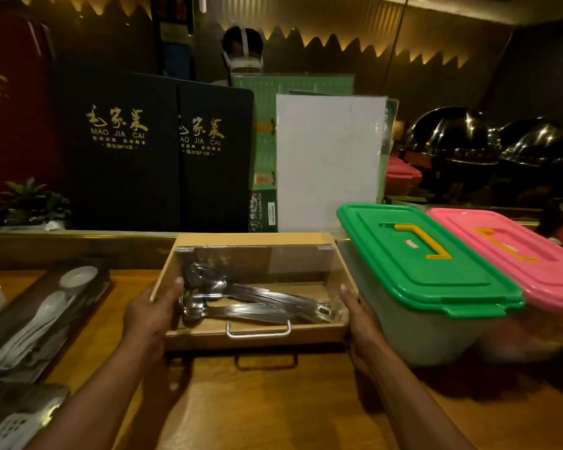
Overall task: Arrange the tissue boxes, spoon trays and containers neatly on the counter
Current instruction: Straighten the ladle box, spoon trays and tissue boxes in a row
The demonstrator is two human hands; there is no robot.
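While spoon tray (208, 340) is held, green container (436, 271) neighbours.

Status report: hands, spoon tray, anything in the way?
Left hand, right hand grip sides of clear-lidded wooden spoon tray. Green-lidded plastic container close on its right.

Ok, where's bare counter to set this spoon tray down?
Bare counter lies nearest you, in front of the wooden spoon tray. A narrower strip runs between it and the dark spoon tray on the left. Right is crowded: green-lidded container, pink-lidded container.
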